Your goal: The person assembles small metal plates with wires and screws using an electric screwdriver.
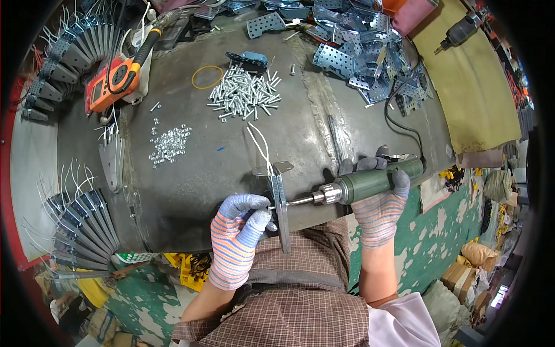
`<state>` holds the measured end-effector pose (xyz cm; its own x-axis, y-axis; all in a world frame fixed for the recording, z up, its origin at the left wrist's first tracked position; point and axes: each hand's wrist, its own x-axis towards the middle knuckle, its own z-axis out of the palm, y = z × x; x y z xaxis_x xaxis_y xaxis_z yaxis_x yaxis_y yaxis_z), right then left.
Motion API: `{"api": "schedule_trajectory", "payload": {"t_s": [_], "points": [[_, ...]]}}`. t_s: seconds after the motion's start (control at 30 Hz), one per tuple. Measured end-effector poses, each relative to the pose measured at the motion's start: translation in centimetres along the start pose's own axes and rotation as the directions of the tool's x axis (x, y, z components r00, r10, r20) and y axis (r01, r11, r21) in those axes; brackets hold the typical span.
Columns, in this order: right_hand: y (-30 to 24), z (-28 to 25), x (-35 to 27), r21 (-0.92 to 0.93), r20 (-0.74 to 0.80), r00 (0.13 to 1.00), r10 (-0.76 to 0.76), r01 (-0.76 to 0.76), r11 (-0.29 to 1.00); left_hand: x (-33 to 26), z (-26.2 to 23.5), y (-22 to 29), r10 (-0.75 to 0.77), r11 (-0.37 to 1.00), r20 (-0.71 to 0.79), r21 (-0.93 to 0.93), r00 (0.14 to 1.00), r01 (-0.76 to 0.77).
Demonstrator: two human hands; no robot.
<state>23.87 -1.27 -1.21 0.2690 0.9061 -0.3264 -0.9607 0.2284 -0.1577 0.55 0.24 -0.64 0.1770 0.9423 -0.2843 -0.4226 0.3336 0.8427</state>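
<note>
My left hand, in a striped glove with blue fingertips, is closed at the left face of an upright metal bracket. Its thumb and forefinger pinch around a small shiny fastener end there, mostly hidden by the fingertips. Two white wires rise from the top of the bracket. In my right hand, gloved with grey fingertips, lies a green electric screwdriver, held level. Its bit points left and meets the bracket's right face, opposite my left fingertips.
Loose screws lie heaped mid-table, with nuts to their left and a rubber band nearby. Perforated metal plates pile up at the back right. Wired brackets fan out at left, near an orange meter. A black cord trails from the screwdriver.
</note>
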Motion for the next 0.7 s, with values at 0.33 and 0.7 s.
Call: {"api": "schedule_trajectory", "payload": {"t_s": [0.33,0.7], "points": [[0.3,0.5,-0.3,0.014,0.038,0.999,-0.016,0.016,1.0,-0.4,0.4,0.2,0.058,0.994,-0.024,0.091,0.998,-0.055],[0.4,0.6,-0.3,-0.023,0.011,1.0,-0.023,0.023,0.999,-0.8,1.2,0.2,0.192,0.94,-0.054,0.298,0.98,-0.167]]}}
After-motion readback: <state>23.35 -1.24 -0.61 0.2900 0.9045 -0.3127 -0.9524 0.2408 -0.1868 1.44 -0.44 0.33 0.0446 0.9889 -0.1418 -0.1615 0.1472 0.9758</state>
